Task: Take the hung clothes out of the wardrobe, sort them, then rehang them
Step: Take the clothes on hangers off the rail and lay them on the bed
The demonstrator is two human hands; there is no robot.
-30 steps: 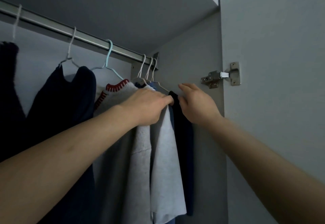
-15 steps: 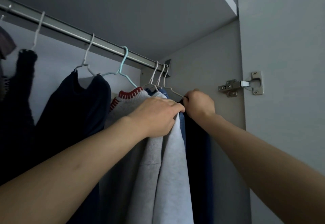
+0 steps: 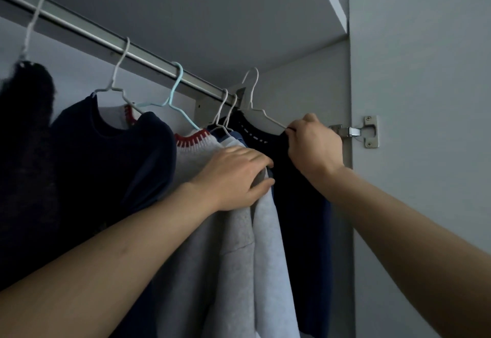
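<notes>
At the rail's (image 3: 87, 30) left end we see a black knit (image 3: 26, 130) on a white hanger, then a navy sweater (image 3: 111, 159), then a grey sweater (image 3: 196, 167) with a red-trimmed collar on a blue hanger (image 3: 174, 90). Our left hand (image 3: 236, 177) rests on the pale grey tops (image 3: 265, 244), fingers loosely curved over the cloth. At the rail's right end, our right hand (image 3: 313, 146) pinches the shoulder of a dark top (image 3: 300, 218) and its white hanger (image 3: 255, 90), whose hook stands raised above the rail. A door hinge (image 3: 356, 131) sits further right.
</notes>
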